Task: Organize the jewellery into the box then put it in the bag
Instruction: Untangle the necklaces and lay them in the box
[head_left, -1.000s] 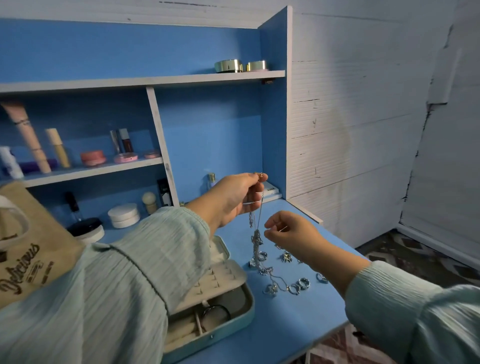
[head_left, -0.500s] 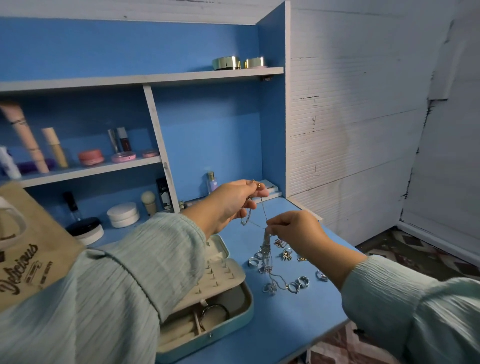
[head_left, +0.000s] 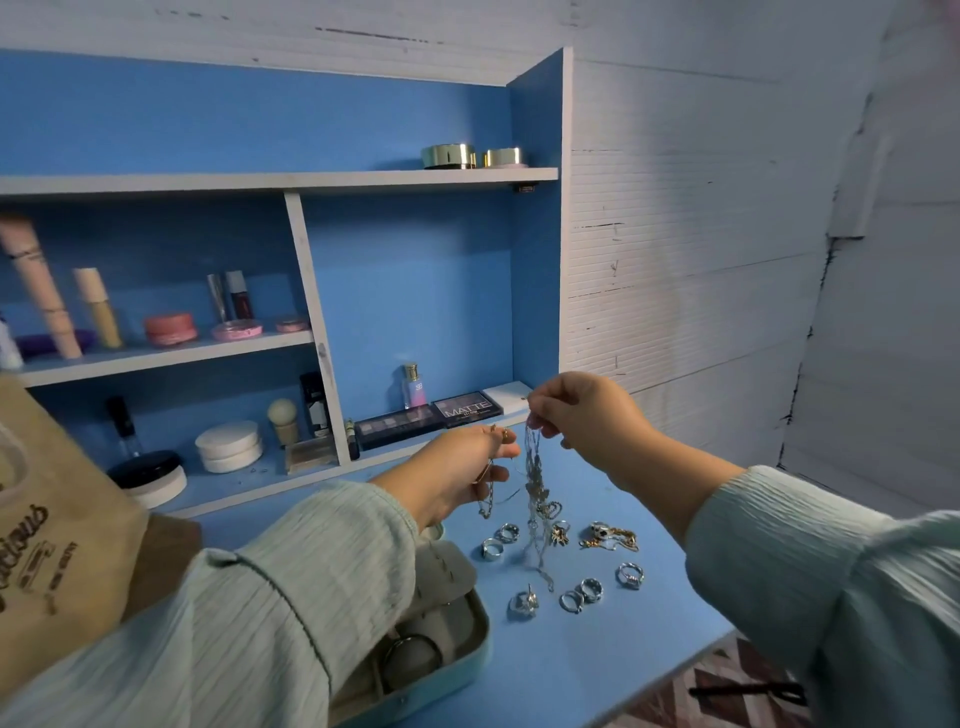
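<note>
Above the desk, the right hand pinches a tangled bunch of chains; the left hand pinches one gold chain.

Both forearms, in pale green ribbed sleeves, reach from the lower corners toward the frame's centre. The left hand, just below centre, has its fingertips curled together in a pinch. The right hand, slightly higher and to its right, also has thumb and fingers pinched, its knuckles turned upward.
</note>
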